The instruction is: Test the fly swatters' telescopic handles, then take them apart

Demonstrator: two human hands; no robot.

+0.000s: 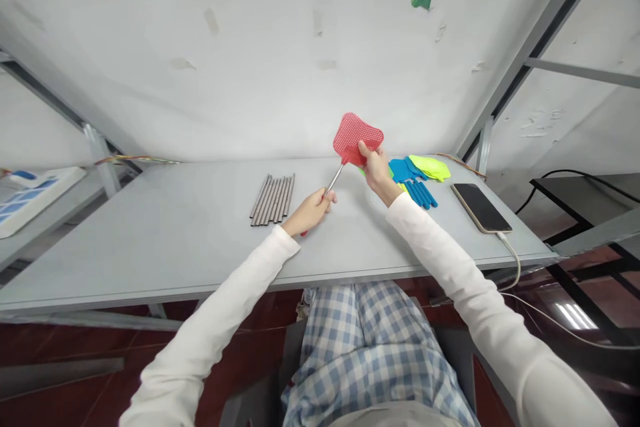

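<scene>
A red fly swatter [351, 135] with a perforated head and a thin metal shaft is held above the grey table [210, 247]. My left hand [311, 211] is closed around its handle end, and a bit of red shows below that fist. My right hand [376, 168] pinches the swatter's head at its lower right, thumb on the near face; the fingers behind are hidden. Left of my left hand lies a row of several thin metal tubes [273, 200]. Beyond my right hand lie blue gloves [420, 193] and a yellow-green glove [431, 167], partly covered by the hand.
A phone [481, 207] with a white cable [515, 260] plugged in lies at the table's right end. The white wall [250, 80] rises behind the table. Metal frame posts [530, 47] stand at both sides. A white and blue item [35, 197] rests on a surface at far left.
</scene>
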